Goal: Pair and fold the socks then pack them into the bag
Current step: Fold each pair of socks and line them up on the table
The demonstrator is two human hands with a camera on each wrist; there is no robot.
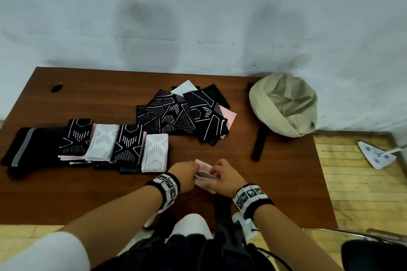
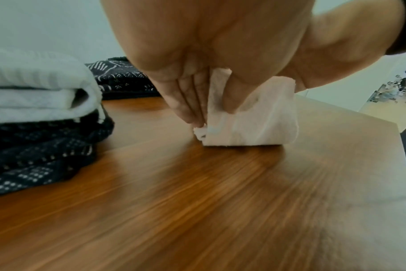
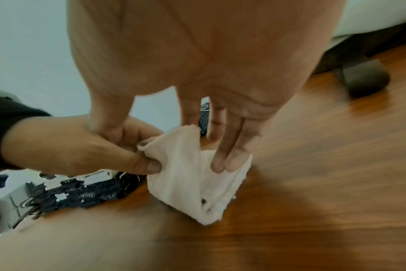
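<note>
Pale pink knit fills the gap between our two hands at the lower centre of the head view: a pink sock pair (image 1: 203, 175), partly folded, lying on the brown wooden table (image 1: 275, 182) close to its near edge. Our left hand (image 1: 185, 177) pinches the raised flap of it between thumb and fingertips; in the right wrist view that flap stands up from the rest of the fabric, caught at its left edge. Our right hand (image 1: 224, 179) has its fingers (image 3: 230, 157) straight and pointing down, pressing the lower layer against the wood; the thumb is hidden, so we cannot tell whether it grips. The hands sit close together, both on the same sock. Each wrist wears a black band with white coded tags.

Further up and to the left of the frame runs a row of folded sock pairs (image 1: 105, 145), black patterned ones alternating with white ones, ending in a dark pair with a grey stripe at the far left. Beyond it, at the frame's middle, lies a loose heap of unfolded socks (image 1: 187, 114), mostly black with white line patterns, with white and pink pieces showing at the edges. At the right, on the table's far corner, sits the beige cloth bag (image 1: 284, 103), its mouth open and rim rolled back, a black strap (image 1: 259, 143) trailing toward us. Behind everything stands a scuffed pale wall (image 1: 198, 17).
</note>
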